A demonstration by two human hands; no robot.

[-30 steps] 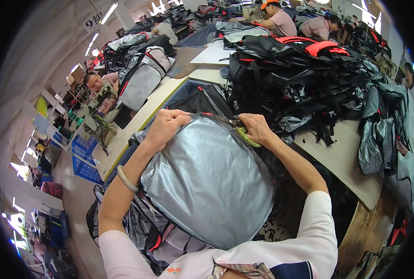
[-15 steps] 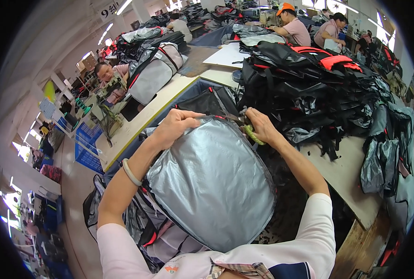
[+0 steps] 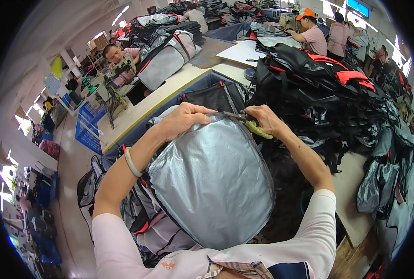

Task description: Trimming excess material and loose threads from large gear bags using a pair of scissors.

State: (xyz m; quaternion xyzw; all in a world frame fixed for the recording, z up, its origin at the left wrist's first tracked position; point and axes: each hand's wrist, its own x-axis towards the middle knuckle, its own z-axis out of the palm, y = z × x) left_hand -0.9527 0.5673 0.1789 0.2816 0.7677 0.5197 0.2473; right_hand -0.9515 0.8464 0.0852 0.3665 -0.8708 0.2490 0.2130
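Observation:
A large silver-lined bag piece [image 3: 211, 181] with rounded corners and dark bound edges lies in front of my body. Its top edge is pinched between the thumb and fingers of my left hand [image 3: 186, 120], which is closed. My right hand [image 3: 266, 122] grips scissors [image 3: 258, 130] whose handle is wrapped in light green. Their blades point left along the top edge, close to my left fingertips. Whether the blades are touching the fabric or a thread is too small to tell. A pale bangle [image 3: 132, 162] circles my left wrist.
Black bags with red trim [image 3: 318, 83] are heaped on the right-hand table. A grey bag [image 3: 167, 60] lies on the table ahead, near a person at a sewing machine [image 3: 123, 76]. At left stands a blue crate [image 3: 87, 125]; more silver-lined pieces [image 3: 379, 186] hang at right.
The view has shifted, so the surroundings sit farther right and the bag piece looks slightly tilted. My right hand has turned a little, with the scissors blades showing more clearly beside my left hand.

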